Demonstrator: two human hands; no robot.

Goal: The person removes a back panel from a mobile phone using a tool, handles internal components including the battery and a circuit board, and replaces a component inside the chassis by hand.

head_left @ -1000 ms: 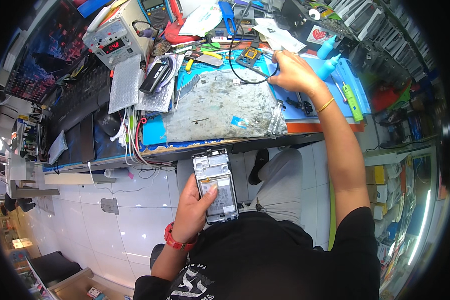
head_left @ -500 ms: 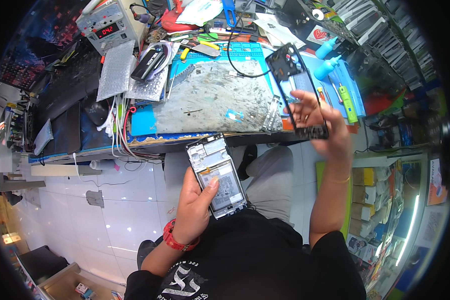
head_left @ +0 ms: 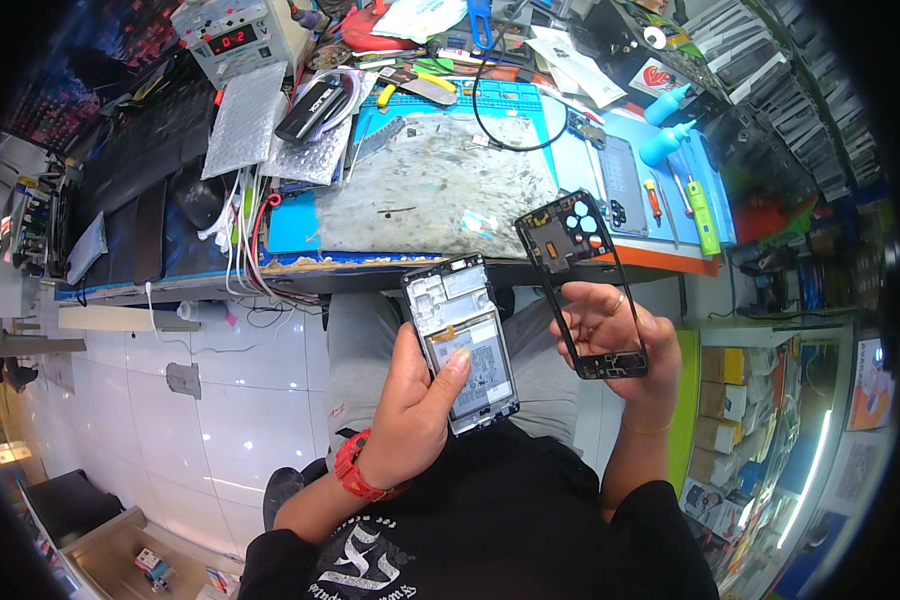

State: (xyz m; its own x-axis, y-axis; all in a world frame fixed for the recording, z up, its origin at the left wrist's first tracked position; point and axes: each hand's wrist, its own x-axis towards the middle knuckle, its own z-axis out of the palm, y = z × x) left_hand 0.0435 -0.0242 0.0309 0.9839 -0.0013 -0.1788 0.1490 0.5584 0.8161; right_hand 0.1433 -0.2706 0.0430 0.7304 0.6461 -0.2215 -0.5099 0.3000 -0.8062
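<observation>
My left hand (head_left: 415, 395) is closed around the lower left side of an opened phone (head_left: 458, 300), its thumb lying on the battery (head_left: 482, 372). The phone's back is off, so the silver inner plate and an orange flex strip show. To the right, my right hand (head_left: 635, 340) grips a black phone frame (head_left: 560, 315) near its lower end. The frame is tilted, with an open middle, round camera holes and black panels at both ends. Fingers show through its opening. Phone and frame are held apart, over my lap and just off the bench's front edge.
A stained work mat (head_left: 420, 190) covers the bench middle. Pliers with yellow handles (head_left: 420, 85), a power supply (head_left: 235, 40) and bubble wrap (head_left: 240, 125) lie behind and left. At right are blue bottles (head_left: 665, 143), a green tool (head_left: 703, 215) and a grey phone back panel (head_left: 622, 180).
My right hand has brought the frame down and closer to the phone, turning its face toward me. The left hand and phone have shifted slightly right and up.
</observation>
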